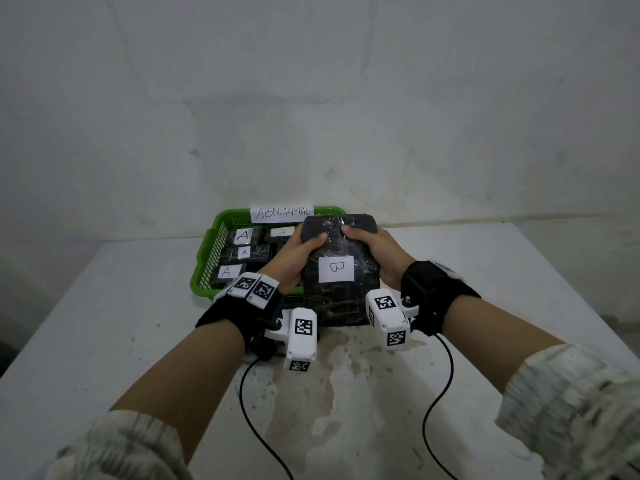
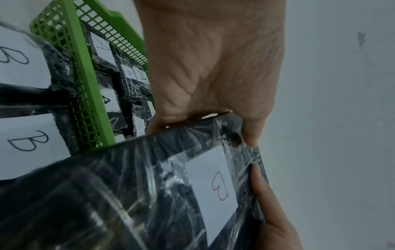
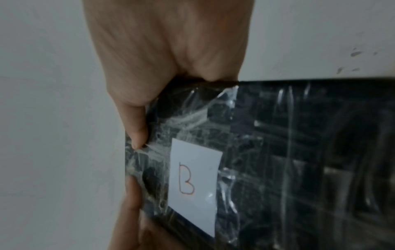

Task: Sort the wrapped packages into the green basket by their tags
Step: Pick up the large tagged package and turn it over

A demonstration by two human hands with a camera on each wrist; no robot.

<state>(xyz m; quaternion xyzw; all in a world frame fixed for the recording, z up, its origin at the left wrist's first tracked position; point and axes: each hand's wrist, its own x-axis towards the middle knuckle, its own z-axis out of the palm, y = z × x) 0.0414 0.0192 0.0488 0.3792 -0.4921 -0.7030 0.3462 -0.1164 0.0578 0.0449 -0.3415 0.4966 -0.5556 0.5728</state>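
A large black plastic-wrapped package (image 1: 337, 299) with a white tag marked B (image 1: 336, 269) stands tilted just in front of the green basket (image 1: 207, 268). My left hand (image 1: 299, 252) grips its left edge and my right hand (image 1: 374, 245) its right edge, thumbs on the front face. The left wrist view shows the package (image 2: 128, 194), my left hand (image 2: 213, 67) and the red B tag (image 2: 213, 186). In the right wrist view my right hand (image 3: 160, 59) pinches the package (image 3: 288, 152) beside the tag (image 3: 194, 177). Whether its lower end touches the table is unclear.
Several A-tagged black packages (image 1: 242, 237) lie in the basket's left part. A paper reading ABNORMAL (image 1: 282, 213) stands on its far rim. Two B-tagged packages (image 2: 27, 142) lie across a green mesh wall (image 2: 85, 84) from the A ones. White table (image 1: 104, 323), wall behind.
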